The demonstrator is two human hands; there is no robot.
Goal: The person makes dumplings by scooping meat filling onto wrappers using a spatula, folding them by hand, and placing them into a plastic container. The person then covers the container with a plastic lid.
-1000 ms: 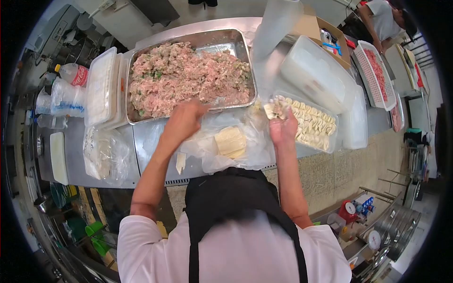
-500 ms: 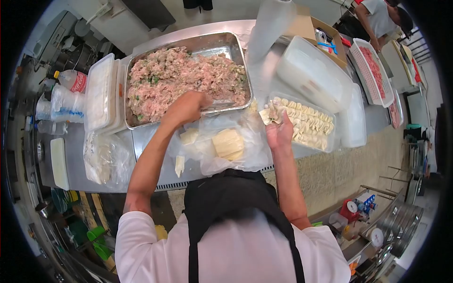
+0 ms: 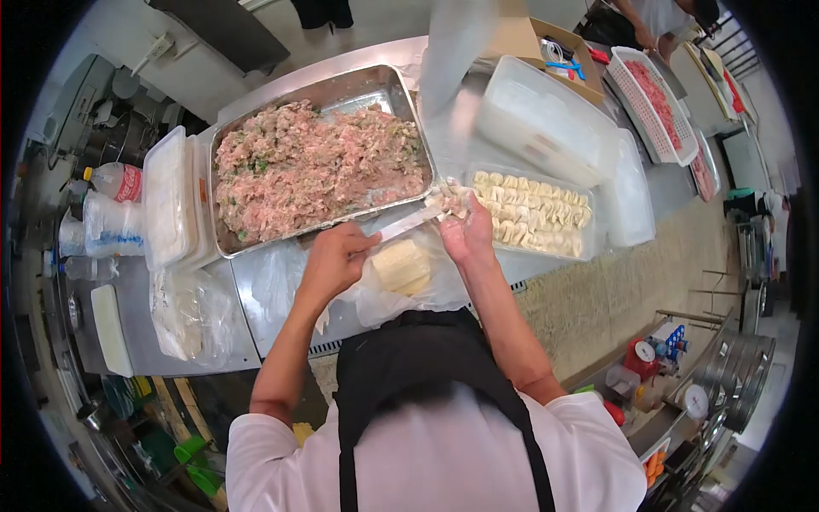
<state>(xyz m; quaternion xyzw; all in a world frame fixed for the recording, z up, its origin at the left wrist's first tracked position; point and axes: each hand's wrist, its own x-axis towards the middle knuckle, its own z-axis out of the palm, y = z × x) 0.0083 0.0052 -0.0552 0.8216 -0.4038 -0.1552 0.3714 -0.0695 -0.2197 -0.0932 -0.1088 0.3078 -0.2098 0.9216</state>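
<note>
My left hand (image 3: 338,260) is closed around the handle of a flat, pale filling spatula (image 3: 404,226). The blade's tip rests at the wrapper in my right hand (image 3: 469,235). That palm is turned up, fingers curled under a dumpling wrapper (image 3: 450,205) with pinkish filling on it. Between my hands, on plastic sheeting, lies a stack of yellowish wrappers (image 3: 401,266). Beyond my left hand, a metal pan (image 3: 320,232) holds minced meat (image 3: 316,171) with green bits. To the right, a clear tray (image 3: 589,247) contains rows of folded dumplings (image 3: 533,213).
Lidded plastic boxes (image 3: 169,200) stand left of the pan, near a bagged package (image 3: 192,316). Translucent containers (image 3: 546,124) sit behind the dumplings. A white basket (image 3: 653,111) of meat is at the far right, with another person (image 3: 653,26) beyond it.
My left hand has come back from the meat pan, bringing the spatula to the wrapper. My right hand has shifted left, away from the dumpling tray. The whole view has turned slightly.
</note>
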